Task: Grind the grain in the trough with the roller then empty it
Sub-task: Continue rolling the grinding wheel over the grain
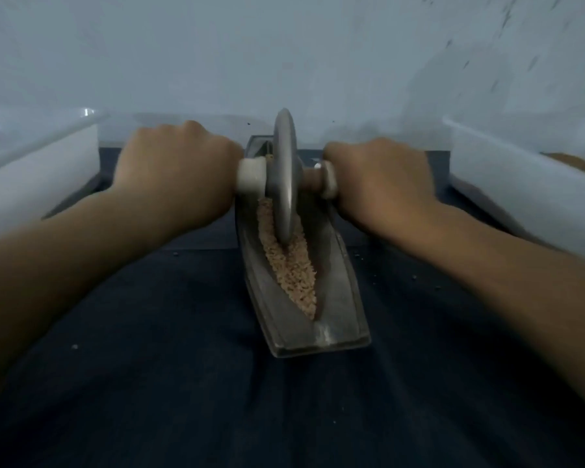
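Nearest the viewer, a dark blue cloth covers the work surface, flecked with a few stray specks; it likely keeps the metal from sliding and catches spills. On it, running lengthwise away from the person, sits the boat-shaped metal trough. Its near end is bare, and tan grain lies along the bottom of its groove from close to that end back to the wheel. The roller — a grey disc on a cross axle — stands upright on edge in the groove, its rim pressed into the grain. The left hand is curled over the pale left handle and the right hand over the opposite one, knuckles up, fingers wrapped out of sight beneath. An even grip on both sides would hold the disc vertical and send weight straight down. The grain looks coarse, so grinding seems unfinished. Farther out stand a white left tub and a white right tub — handy for emptying — before a pale wall.
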A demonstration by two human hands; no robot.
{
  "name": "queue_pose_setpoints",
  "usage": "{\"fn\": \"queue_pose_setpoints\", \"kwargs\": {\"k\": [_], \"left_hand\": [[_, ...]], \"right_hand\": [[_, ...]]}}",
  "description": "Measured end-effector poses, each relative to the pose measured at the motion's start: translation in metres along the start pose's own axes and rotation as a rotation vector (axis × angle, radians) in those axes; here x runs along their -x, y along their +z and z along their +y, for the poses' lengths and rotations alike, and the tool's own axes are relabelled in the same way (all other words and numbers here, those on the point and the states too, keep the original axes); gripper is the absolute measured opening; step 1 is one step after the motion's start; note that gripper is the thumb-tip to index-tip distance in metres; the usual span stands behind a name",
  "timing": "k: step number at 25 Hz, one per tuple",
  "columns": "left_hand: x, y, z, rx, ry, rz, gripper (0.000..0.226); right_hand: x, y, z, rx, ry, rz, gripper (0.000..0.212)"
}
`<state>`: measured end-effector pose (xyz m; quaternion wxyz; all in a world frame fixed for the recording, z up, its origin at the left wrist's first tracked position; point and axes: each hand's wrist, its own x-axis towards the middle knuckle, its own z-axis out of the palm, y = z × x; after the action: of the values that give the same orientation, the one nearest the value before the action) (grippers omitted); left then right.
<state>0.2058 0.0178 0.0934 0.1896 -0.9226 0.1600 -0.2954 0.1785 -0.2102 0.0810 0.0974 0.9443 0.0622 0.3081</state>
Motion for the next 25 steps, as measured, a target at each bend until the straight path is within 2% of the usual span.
{"fn": "queue_pose_setpoints", "kwargs": {"k": [2,5,6,8,10,11,14,16,17,20,21,24,25], "left_hand": [[-0.031,0.0,0.002,0.04,-0.075,-0.102,0.017],[-0.036,-0.006,-0.002,0.061,-0.05,-0.148,0.016],[-0.022,-0.009,-0.003,0.053,-0.015,-0.101,0.012],[0.02,-0.01,-0.006,0.089,0.106,0.053,0.005],[0.036,-0.009,-0.023,0.201,0.172,0.077,0.016],[0.033,-0.006,-0.026,0.202,0.171,0.053,0.024],[0.01,0.006,-0.01,0.07,0.074,0.029,0.013],[-0.023,0.01,-0.002,0.095,-0.057,-0.09,0.013],[-0.039,0.01,-0.002,0.134,-0.107,-0.158,0.016],[-0.038,0.013,-0.008,0.225,-0.126,-0.218,0.02],[-0.021,0.011,-0.01,0.246,-0.091,-0.193,0.018],[0.036,0.004,-0.015,0.244,0.007,0.005,0.023],[0.041,0.005,-0.019,0.245,0.027,-0.003,0.027]], "right_hand": [[-0.034,0.014,-0.007,-0.069,0.083,-0.087,0.014],[-0.036,0.01,-0.004,-0.096,0.035,-0.182,0.007],[-0.021,0.004,0.002,-0.091,-0.012,-0.156,0.011],[0.018,-0.014,0.011,-0.005,-0.126,0.051,0.02],[0.042,-0.032,0.018,-0.023,-0.188,0.174,0.019],[0.043,-0.032,0.021,-0.038,-0.199,0.168,0.019],[0.02,-0.007,0.011,0.042,-0.086,0.036,0.02],[-0.023,0.005,-0.001,-0.005,0.027,-0.103,0.012],[-0.043,0.007,-0.004,-0.033,0.051,-0.143,0.016],[-0.055,-0.004,-0.005,0.004,-0.027,-0.22,0.011],[-0.041,-0.01,0.0,0.026,-0.092,-0.195,0.012],[0.019,-0.034,0.014,0.056,-0.226,0.111,0.025],[0.024,-0.034,0.016,0.062,-0.25,0.204,0.027]]}}
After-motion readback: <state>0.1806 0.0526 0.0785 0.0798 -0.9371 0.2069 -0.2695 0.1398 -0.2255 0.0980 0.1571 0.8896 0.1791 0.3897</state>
